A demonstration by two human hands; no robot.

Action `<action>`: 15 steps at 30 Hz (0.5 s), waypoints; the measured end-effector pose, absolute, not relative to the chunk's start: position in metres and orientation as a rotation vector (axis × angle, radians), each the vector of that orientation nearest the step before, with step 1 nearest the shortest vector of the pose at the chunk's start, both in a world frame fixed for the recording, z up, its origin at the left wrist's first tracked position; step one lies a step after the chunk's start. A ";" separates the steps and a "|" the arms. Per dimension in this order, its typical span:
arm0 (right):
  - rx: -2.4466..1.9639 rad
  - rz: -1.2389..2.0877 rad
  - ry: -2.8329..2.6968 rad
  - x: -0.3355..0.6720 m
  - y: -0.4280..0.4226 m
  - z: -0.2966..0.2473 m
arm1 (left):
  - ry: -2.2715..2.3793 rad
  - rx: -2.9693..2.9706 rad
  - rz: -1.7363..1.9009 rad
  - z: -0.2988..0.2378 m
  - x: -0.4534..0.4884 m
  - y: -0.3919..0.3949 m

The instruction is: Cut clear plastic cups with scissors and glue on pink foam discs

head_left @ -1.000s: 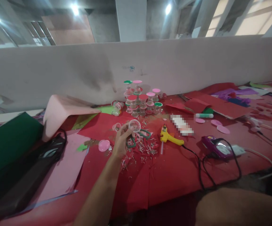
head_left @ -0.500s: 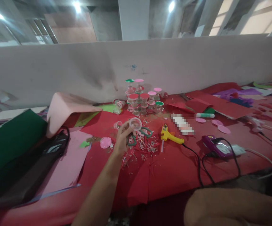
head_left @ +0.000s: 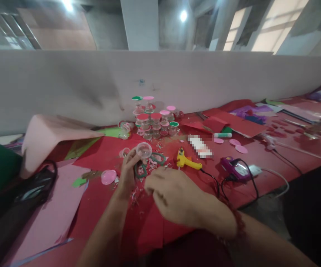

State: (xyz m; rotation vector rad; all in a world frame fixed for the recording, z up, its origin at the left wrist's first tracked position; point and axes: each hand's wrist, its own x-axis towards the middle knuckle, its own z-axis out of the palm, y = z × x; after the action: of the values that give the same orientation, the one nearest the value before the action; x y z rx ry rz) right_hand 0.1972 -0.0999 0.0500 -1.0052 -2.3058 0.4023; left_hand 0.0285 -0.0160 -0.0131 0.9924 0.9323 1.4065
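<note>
A small clear plastic cup is held by its side in my left hand, its round rim facing up toward me. My right hand hangs over the red paper with the back of the hand up and fingers curled; whatever they hold, if anything, is hidden. Between and behind the hands lie scissors with dark green handles among shredded paper bits. Right of them rests a yellow glue gun. Stacked clear cups with pink, red and green tops stand at the back.
A purple power socket box with cables sits at the right. Pink paper discs and a glue stick lie behind it. A dark bag and pink paper cover the left. A low wall runs behind.
My right hand has come in from the lower right edge to the middle, near the left hand. My left hand keeps the cup. The view has turned to the right.
</note>
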 end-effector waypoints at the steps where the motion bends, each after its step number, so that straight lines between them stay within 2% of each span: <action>1: -1.053 0.395 -2.273 0.196 -0.086 0.044 | 0.920 0.977 1.421 -0.015 0.027 -0.015; 6: -1.313 0.411 -2.123 0.181 -0.029 0.012 | 0.904 1.013 1.427 -0.025 0.024 -0.010; 10: -1.430 0.689 -2.135 0.170 -0.007 0.000 | 0.894 0.977 1.429 -0.029 0.023 -0.009; 15: -1.163 1.082 -1.931 0.155 0.006 -0.032 | 0.814 0.964 1.490 -0.029 0.025 -0.009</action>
State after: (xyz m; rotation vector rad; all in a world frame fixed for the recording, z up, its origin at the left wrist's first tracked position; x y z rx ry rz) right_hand 0.1547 0.0056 -0.0320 -1.1628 -1.9313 1.0825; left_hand 0.0254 -0.0094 -0.0287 0.9638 0.8139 1.4900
